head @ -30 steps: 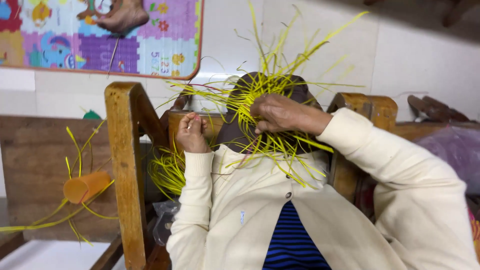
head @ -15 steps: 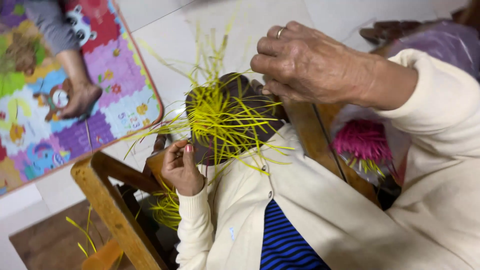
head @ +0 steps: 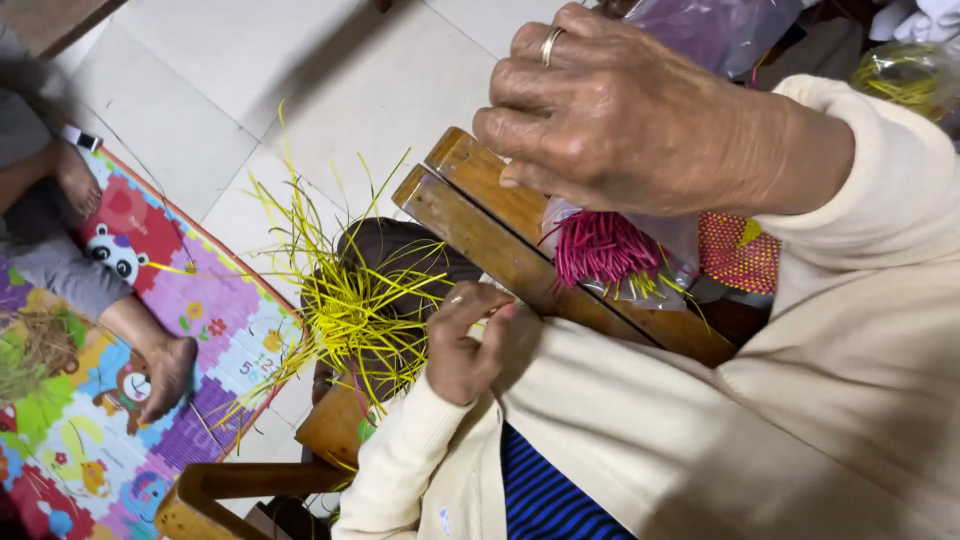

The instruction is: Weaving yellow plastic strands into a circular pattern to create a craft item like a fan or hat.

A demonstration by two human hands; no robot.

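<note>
The pale tiled floor [head: 330,90] takes up most of the room below, with a bright patchwork foam play mat [head: 120,420] at one side where another person's bare foot [head: 165,375] rests. Nearer in, a slatted wooden chair frame [head: 520,250] runs slantwise under the cream-sleeved arms, a clear bag of magenta strips [head: 600,250] lying against it. The spray of thin yellow-green weaving strips [head: 350,310] fans out over a dark rounded form, its strands pointing mostly up and away — just to the left of the left hand [head: 465,345]. That hand is the nearer one; its wrist is bent, thumb and forefinger pressed together on what seems a single strand end. The right hand [head: 620,120] hangs well above and to the right, knuckles up, fingers curled loosely downward — whether it pinches anything I cannot tell.
</note>
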